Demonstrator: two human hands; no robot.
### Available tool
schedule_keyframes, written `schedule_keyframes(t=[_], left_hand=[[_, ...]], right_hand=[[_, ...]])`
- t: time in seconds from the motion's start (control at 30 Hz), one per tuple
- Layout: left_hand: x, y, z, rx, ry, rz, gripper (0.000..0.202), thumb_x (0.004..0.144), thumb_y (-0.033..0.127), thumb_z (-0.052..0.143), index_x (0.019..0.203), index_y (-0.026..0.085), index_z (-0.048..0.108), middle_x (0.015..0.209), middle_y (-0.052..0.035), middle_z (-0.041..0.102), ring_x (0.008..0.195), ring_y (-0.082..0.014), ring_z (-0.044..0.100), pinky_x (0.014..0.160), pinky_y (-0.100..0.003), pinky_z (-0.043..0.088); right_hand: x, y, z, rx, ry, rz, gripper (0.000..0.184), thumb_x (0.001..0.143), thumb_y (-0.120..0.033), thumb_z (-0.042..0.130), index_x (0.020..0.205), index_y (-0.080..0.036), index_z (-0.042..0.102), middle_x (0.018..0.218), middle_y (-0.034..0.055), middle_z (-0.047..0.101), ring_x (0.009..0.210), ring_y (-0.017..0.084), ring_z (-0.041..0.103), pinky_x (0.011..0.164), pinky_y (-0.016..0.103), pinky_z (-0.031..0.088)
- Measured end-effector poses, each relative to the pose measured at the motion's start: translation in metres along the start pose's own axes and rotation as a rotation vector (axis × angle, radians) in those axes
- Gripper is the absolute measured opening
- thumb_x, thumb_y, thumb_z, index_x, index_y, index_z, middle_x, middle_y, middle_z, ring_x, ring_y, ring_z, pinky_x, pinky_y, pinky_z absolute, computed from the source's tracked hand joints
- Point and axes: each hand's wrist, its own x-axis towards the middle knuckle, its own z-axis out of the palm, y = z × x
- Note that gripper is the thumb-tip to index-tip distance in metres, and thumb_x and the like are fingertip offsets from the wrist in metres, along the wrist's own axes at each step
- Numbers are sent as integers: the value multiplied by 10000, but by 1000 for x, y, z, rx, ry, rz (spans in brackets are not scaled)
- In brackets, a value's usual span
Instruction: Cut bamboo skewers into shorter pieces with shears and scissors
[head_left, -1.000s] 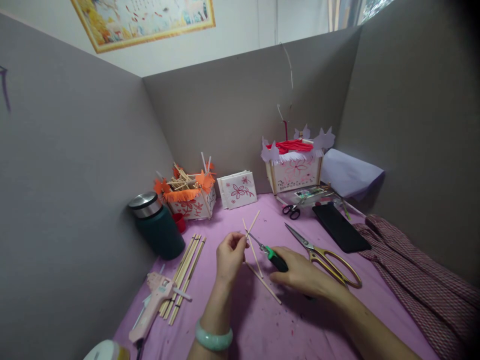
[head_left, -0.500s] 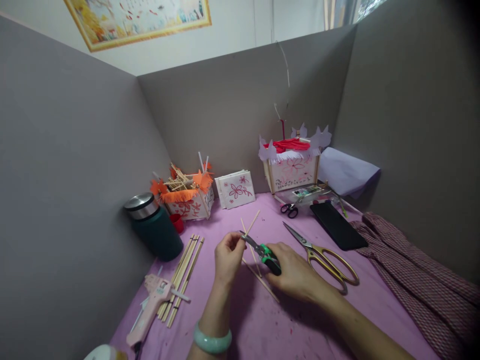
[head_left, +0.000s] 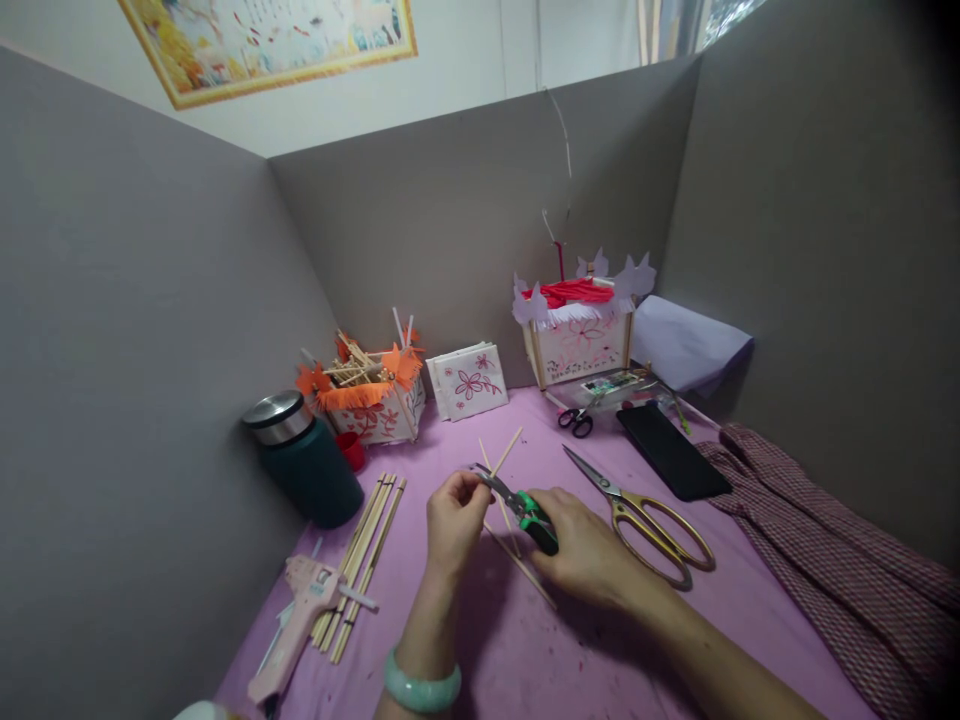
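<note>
My left hand (head_left: 455,520) is closed in a pinch on a thin wooden stick (head_left: 507,452), which slants up and away from the fingertips. The fingers hide the lower end. Black-and-green pliers (head_left: 531,512) are gripped in my right hand (head_left: 581,550). Their narrow jaws reach across to my left fingertips, by the stick. Whether the jaws touch the stick, I cannot tell. Below the pliers, another thin stick (head_left: 529,575) lies on the purple cloth (head_left: 525,660). Large gold-handled scissors (head_left: 637,510) rest right of my right hand.
At left are a pink glue gun (head_left: 304,610), bundled sticks (head_left: 367,560) and a dark green flask (head_left: 315,470). Behind stand an orange-trimmed box (head_left: 375,410), flower-drawn white panels (head_left: 472,385) and a purple-trimmed box (head_left: 581,345). A black phone (head_left: 671,450) lies at right. Grey panels (head_left: 450,230) enclose the table.
The view has shifted slightly. The stick's upper end sits a little differently beside the plier jaws. Both hands keep nearly the same pose.
</note>
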Motion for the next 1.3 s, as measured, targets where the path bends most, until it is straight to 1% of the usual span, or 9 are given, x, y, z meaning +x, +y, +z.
schedule_keyframes(t=[0.17, 0.33, 0.4, 0.5, 0.73, 0.9, 1.0, 1.1, 1.3], left_hand=[[-1, -2, 0, 129, 26, 124, 127, 741, 261, 565, 714, 150, 619, 609, 11, 602, 529, -93, 499, 529, -196, 384], [-3, -2, -1, 387, 56, 276, 138, 785, 256, 549, 785, 161, 650, 663, -1, 634, 579, -109, 537, 577, -209, 388], [-4, -3, -1, 474, 88, 308, 148, 801, 242, 534, 799, 169, 664, 681, -9, 649, 600, -118, 554, 596, -217, 388], [-5, -5, 0, 481, 106, 330, 165, 817, 229, 518, 796, 178, 673, 697, -15, 670, 633, -127, 580, 621, -221, 398], [-4, -9, 1, 457, 124, 315, 182, 826, 239, 516, 814, 178, 687, 725, -24, 690, 665, -140, 605, 642, -230, 417], [-3, -8, 0, 434, 116, 314, 182, 818, 224, 514, 815, 181, 691, 725, -20, 692, 666, -140, 612, 643, -231, 422], [-3, -6, -1, 386, 83, 306, 188, 813, 223, 511, 804, 183, 695, 688, -9, 683, 636, -132, 606, 628, -224, 423], [-2, -5, -2, 343, 47, 278, 207, 813, 240, 503, 782, 181, 699, 639, -1, 668, 603, -129, 598, 609, -219, 422], [2, -1, -7, 289, -68, 154, 245, 801, 291, 503, 724, 172, 703, 600, 1, 666, 516, -117, 528, 544, -213, 386]], right_hand=[[3, 5, 9, 59, 5, -7, 301, 781, -370, 563, 1039, -216, 566, 932, 57, 580, 854, 213, 510, 733, 294, 372], [6, 8, 12, 109, 5, -9, 334, 737, -269, 572, 1065, -207, 556, 938, 52, 587, 853, 203, 507, 734, 285, 368], [7, 9, 12, 117, 8, -16, 343, 719, -243, 572, 1059, -203, 557, 946, 52, 587, 860, 203, 507, 738, 284, 367], [7, 10, 13, 139, 6, -14, 337, 710, -234, 569, 1045, -201, 557, 962, 50, 590, 855, 197, 510, 737, 281, 367], [11, 12, 14, 148, -12, -9, 248, 693, -210, 569, 940, -207, 569, 869, 16, 604, 746, 164, 511, 662, 256, 353], [11, 13, 17, 157, 5, -7, 293, 705, -222, 572, 997, -203, 568, 910, 28, 606, 792, 175, 521, 693, 263, 369], [8, 13, 17, 176, 16, -20, 347, 706, -216, 577, 1052, -199, 560, 959, 41, 603, 845, 186, 527, 735, 273, 384], [7, 12, 14, 207, -11, -36, 406, 693, -205, 591, 1097, -200, 551, 1006, 45, 598, 889, 193, 530, 773, 284, 395], [8, 9, 8, 217, -28, -27, 433, 692, -202, 591, 1123, -194, 550, 1030, 57, 594, 921, 207, 528, 807, 308, 400]])
